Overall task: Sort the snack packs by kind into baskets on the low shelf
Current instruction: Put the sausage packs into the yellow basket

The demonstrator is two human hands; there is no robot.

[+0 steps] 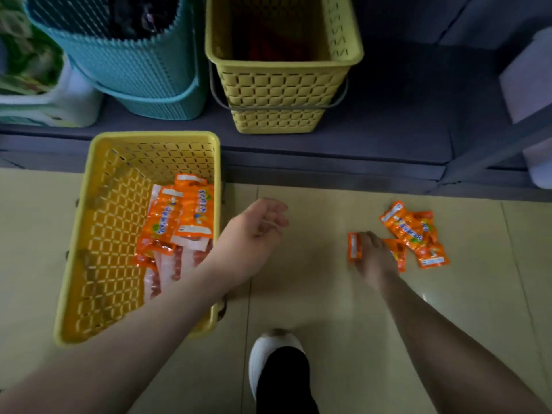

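Observation:
A yellow basket [89, 234] stands on the floor at the left and holds several orange snack packs [179, 213] over clear packs of red sausage [176, 261]. My left hand [254, 234] hovers just right of that basket, fingers loosely curled, holding nothing. On the floor at the right lies a small pile of orange packs [415, 231]. My right hand [373, 255] rests on that pile and its fingers curl around one orange pack [354, 248]. On the low shelf stand a tall yellow basket [280, 94] with dark red contents and a teal basket [134, 73].
A white container [74, 100] with green packs sits at the shelf's far left. The grey shelf edge [328, 162] runs across the view. My foot in a white-and-black shoe [277, 369] is on the tiled floor, below the hands. A pale object [525, 85] stands on the right of the shelf.

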